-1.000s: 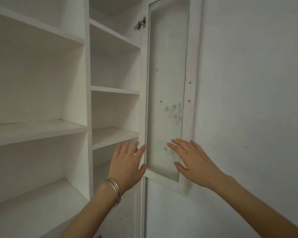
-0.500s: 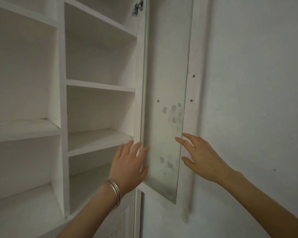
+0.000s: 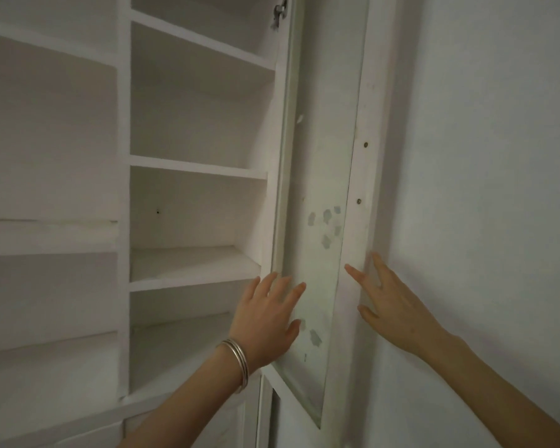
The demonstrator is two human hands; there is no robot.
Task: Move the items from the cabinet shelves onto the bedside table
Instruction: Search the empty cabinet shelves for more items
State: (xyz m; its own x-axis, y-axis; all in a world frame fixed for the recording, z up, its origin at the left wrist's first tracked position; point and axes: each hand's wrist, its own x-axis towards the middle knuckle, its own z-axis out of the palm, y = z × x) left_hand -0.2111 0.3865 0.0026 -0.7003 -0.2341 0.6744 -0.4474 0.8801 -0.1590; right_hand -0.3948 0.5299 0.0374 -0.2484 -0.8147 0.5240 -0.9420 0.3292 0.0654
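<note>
In the head view, a white cabinet [image 3: 123, 189] fills the side from 7 o'clock round to 12 o'clock. Its shelves [image 3: 191, 268] run across in two stacks, one stack at 9 o'clock and one nearer the middle.

The cabinet door [image 3: 317, 156] stands wide open. It runs from 12 o'clock down to 6 o'clock, close to the wall [image 3: 482, 156] at 3 o'clock. The door has a glass pane with a white frame [image 3: 364, 176] round it. A metal hinge [image 3: 280, 11] sits at 12 o'clock, at the top of the door. Some small grey spots [image 3: 327, 227] show on the glass near the middle. Two little screws [image 3: 366, 144] sit in the frame at 1 o'clock.

The left hand [image 3: 265, 318] is at 6 o'clock. Its fingers are straight and spread wide, and it holds nothing. The hand lies flat against the hinge side of the door, just below the nearest shelf. Thin silver bangles [image 3: 238, 363] ring its wrist.

The right hand [image 3: 392, 305] is at 4 o'clock. Its fingers are also straight and spread, and it holds nothing. The fingertips [image 3: 351, 270] lie on the outer side of the door frame, next to the wall. One finger points up along the edge of the frame.
</note>
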